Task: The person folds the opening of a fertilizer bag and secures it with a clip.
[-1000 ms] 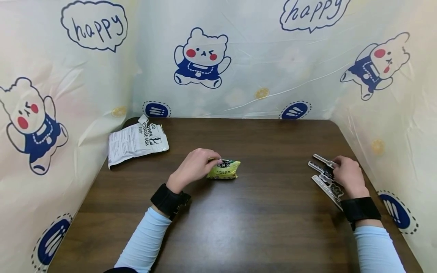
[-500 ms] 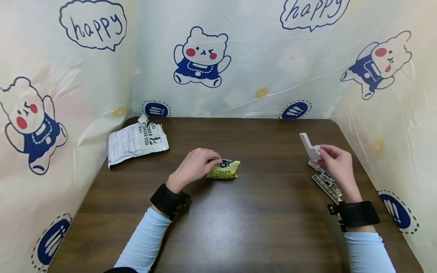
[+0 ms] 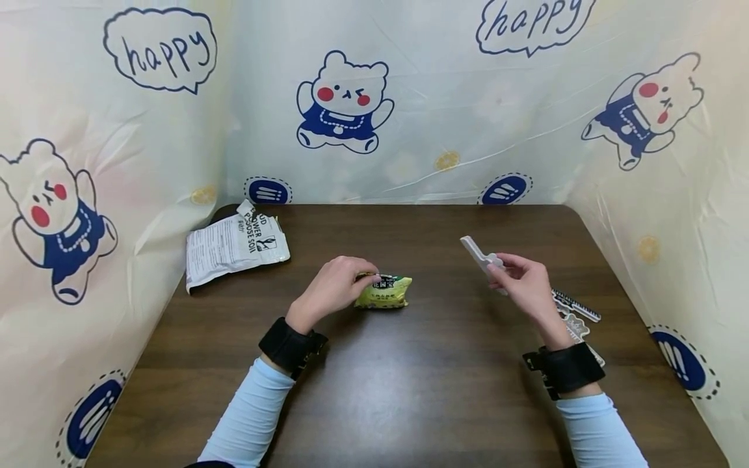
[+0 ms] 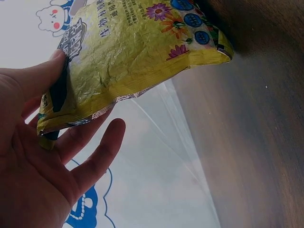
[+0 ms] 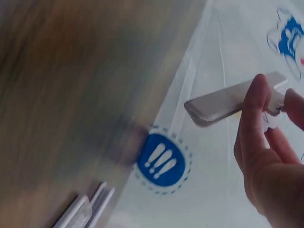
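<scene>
In the head view my left hand (image 3: pixel 333 286) pinches the left end of a small yellow-green fertilizer packet (image 3: pixel 391 294) near the middle of the table. The left wrist view shows the thumb against one face of that packet (image 4: pixel 118 57), printed with flowers and lettering. My right hand (image 3: pixel 525 286) holds a white bag clip (image 3: pixel 475 250) off the table, between thumb and fingers. Its long flat bar (image 5: pixel 221 102) sticks out past the fingertips in the right wrist view. Beneath the right wrist lie more clips (image 3: pixel 576 325), partly hidden, with dark toothed bars and scalloped pieces.
A white soil bag (image 3: pixel 234 250) lies at the table's back left corner. The brown table (image 3: pixel 363 403) is enclosed at the back and sides by a printed curtain (image 3: pixel 409 130) with cartoon bears.
My right hand has picked up the white clip from the group at the right and carried it left toward the middle. The left hand and the fertilizer packet stay put.
</scene>
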`<state>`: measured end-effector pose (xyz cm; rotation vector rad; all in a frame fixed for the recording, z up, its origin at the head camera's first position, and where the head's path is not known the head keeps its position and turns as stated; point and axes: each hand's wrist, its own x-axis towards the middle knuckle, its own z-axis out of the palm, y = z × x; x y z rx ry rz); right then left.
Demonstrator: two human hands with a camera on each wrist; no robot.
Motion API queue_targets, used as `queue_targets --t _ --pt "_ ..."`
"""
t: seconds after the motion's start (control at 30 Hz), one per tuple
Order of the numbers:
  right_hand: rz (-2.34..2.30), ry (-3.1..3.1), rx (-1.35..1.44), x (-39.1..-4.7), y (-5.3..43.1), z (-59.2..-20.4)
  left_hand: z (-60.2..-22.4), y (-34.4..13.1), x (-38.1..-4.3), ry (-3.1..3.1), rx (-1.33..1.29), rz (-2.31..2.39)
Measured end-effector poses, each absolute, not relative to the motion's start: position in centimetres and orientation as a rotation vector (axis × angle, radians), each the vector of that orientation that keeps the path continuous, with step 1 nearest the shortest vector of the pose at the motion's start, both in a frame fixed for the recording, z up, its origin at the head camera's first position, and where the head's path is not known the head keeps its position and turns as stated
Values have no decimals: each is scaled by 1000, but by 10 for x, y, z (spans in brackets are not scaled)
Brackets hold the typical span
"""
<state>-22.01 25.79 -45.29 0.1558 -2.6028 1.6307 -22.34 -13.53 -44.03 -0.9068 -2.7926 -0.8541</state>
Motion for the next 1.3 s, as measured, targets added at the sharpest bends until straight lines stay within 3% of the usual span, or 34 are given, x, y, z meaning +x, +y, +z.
queue_targets --t 0.53,1.3 --pt "1328 -2542 673 -218 204 -464 -442 -136 -221 -2776 -913 -838" --pt "1340 -2275 878 -219 186 -473 -441 -135 -221 -2775 -913 -839"
